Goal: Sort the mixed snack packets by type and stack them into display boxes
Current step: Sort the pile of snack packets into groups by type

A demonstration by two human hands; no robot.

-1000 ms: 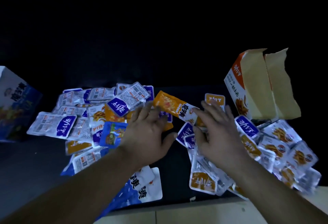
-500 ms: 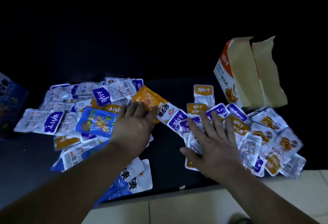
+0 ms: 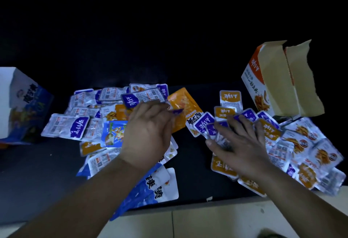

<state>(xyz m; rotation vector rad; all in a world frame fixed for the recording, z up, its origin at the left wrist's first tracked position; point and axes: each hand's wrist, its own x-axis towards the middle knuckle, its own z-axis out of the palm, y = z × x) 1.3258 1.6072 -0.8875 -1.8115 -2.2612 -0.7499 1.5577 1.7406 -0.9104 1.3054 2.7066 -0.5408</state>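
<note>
**Purple packet lifted from a mixed heap: sorting in hand**

At far left a blue-and-white box (image 3: 20,104) is seen, standing apart from the left heap (image 3: 64,126), in which purple, orange and blue packets are overlapped face up and face down. Above this heap the left hand (image 3: 146,134) is held with fingers curled; a purple packet (image 3: 178,111) appears to be pinched by one edge at the fingertips, though that spot is blurred. Just beyond it a long orange packet (image 3: 178,100) is laid aslant. Large blue packets (image 3: 160,188) are partly covered by the left forearm.

A bare strip of dark tabletop (image 3: 190,171) is left between the two heaps. On the right heap (image 3: 310,147) the right hand (image 3: 243,143) is spread flat, fingers straight, so that the loose foil is pinned. Behind, an orange display box (image 3: 263,85) is stood with its flaps raised.

The step is judged best done if the pinched packet is raised clear before it is carried, so that slippery neighbours are not dragged along. The bare strip offers room for a pile of one type. Care is advised near the pale front edge (image 3: 226,217), over which several packets of the right heap are already hung.
</note>
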